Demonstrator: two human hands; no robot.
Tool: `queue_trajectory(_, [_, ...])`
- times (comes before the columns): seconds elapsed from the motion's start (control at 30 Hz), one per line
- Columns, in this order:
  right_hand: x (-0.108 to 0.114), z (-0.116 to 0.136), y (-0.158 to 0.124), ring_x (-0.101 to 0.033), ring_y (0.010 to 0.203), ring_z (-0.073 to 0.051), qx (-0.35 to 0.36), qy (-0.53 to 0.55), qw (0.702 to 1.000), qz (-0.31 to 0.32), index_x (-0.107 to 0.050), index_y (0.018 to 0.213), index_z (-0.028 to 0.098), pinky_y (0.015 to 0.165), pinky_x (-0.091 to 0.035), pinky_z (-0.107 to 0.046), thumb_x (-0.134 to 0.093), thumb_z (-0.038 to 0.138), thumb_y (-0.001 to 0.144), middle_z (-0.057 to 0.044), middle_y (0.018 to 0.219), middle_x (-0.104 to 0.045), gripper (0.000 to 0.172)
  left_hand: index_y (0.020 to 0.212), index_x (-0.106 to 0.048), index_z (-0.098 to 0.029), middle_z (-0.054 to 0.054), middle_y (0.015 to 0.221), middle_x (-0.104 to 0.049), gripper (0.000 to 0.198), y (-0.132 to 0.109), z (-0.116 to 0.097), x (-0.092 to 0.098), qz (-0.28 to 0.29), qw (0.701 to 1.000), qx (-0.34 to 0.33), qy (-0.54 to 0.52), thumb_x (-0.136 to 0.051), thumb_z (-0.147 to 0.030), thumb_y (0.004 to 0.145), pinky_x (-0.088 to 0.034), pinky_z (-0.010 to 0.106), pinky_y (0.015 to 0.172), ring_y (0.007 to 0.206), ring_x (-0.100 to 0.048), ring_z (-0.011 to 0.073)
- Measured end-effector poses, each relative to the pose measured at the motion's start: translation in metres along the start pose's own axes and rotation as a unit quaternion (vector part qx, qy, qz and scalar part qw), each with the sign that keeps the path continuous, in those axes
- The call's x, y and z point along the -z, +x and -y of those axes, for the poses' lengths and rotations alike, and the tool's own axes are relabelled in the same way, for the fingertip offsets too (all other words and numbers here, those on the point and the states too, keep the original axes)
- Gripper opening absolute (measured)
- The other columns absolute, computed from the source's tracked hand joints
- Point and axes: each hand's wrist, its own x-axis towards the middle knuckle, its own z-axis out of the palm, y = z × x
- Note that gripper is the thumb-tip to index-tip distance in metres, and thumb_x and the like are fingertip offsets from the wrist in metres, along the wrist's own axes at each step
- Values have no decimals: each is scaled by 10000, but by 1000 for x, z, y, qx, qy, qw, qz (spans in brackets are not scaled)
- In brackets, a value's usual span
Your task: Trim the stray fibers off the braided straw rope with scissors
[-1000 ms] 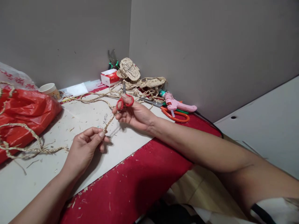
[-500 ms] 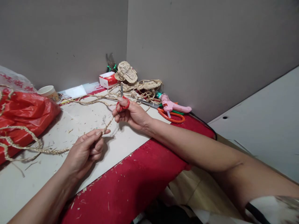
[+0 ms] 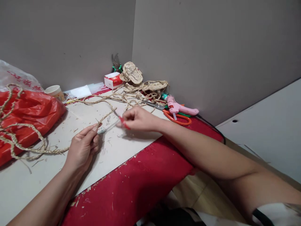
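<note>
Between thumb and fingers, my left hand (image 3: 83, 142) pinches a braided straw cord (image 3: 107, 116), whose short end sticks out up and to the right. The cord's longer part trails left from under the hand. My right hand (image 3: 138, 119) is closed on small red-handled scissors (image 3: 124, 123). Their blades are blurred and point left, towards the cord just beside my left fingertips. Whether the blades touch the cord I cannot tell.
A red plastic bag (image 3: 33, 110) with cord over it lies left, a paper cup (image 3: 55, 91) behind. At the back are a red-and-white box (image 3: 113, 81), woven straw pieces (image 3: 131, 72) and pliers (image 3: 116, 64). A pink glue gun (image 3: 180, 107) and orange-handled scissors (image 3: 177, 119) lie right.
The red-handled scissors have swung from pointing up to pointing left, towards the cord. My right hand has let the cord's end go and turned over; my left still pinches the cord.
</note>
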Motion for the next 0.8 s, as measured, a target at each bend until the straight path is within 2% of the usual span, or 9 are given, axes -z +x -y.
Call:
queue_trajectory(0.1, [-13, 6, -8, -274, 488, -45, 37, -166, 985, 36, -456, 531, 167, 506, -217, -231, -604, 432, 790, 70, 485, -336, 399, 921, -687, -144, -67, 493, -417, 272, -1, 2, -2, -15, 1000, -18, 21, -805, -262, 706, -208, 156, 389, 415, -282, 42])
queue_trajectory(0.3, [-17, 12, -12, -210, 500, -82, 41, -354, 934, 12, -593, 602, 183, 541, -191, -275, -554, 401, 777, 42, 496, -401, 283, 949, -709, -147, -59, 511, -438, 305, -1, 5, -3, -24, 997, -33, 62, -809, -319, 717, -201, 160, 389, 403, -280, 32])
queue_trajectory(0.4, [-17, 14, -12, -218, 499, -98, 32, -396, 918, 17, -663, 661, 189, 541, -181, -288, -536, 441, 785, 11, 517, -494, 308, 941, -717, -152, -53, 514, -449, 308, -1, 6, -2, -28, 997, -37, 69, -815, -330, 710, -206, 158, 391, 401, -294, 32])
queue_trajectory(0.53, [-18, 16, -13, -346, 510, -116, 17, -433, 901, 19, -709, 736, 180, 547, -173, -297, -514, 471, 805, -42, 582, -606, 357, 947, -727, -159, -47, 522, -463, 322, -1, 7, -2, -34, 995, -47, 76, -824, -341, 700, -224, 159, 394, 408, -321, 40])
queue_trajectory(0.63, [-19, 16, -14, -383, 517, -121, 10, -440, 898, 18, -703, 740, 177, 547, -169, -300, -509, 474, 811, -55, 598, -625, 362, 953, -735, -157, -48, 517, -463, 339, -2, 8, -4, -42, 994, -53, 81, -827, -354, 693, -227, 158, 391, 407, -313, 40])
queue_trajectory(0.8, [-19, 19, -16, -364, 512, -115, 13, -437, 898, 39, -689, 729, 174, 547, -169, -306, -511, 462, 818, -53, 585, -608, 350, 944, -749, -160, -45, 521, -470, 332, -2, 9, -4, -61, 990, -63, 108, -825, -366, 694, -230, 157, 387, 417, -313, 40])
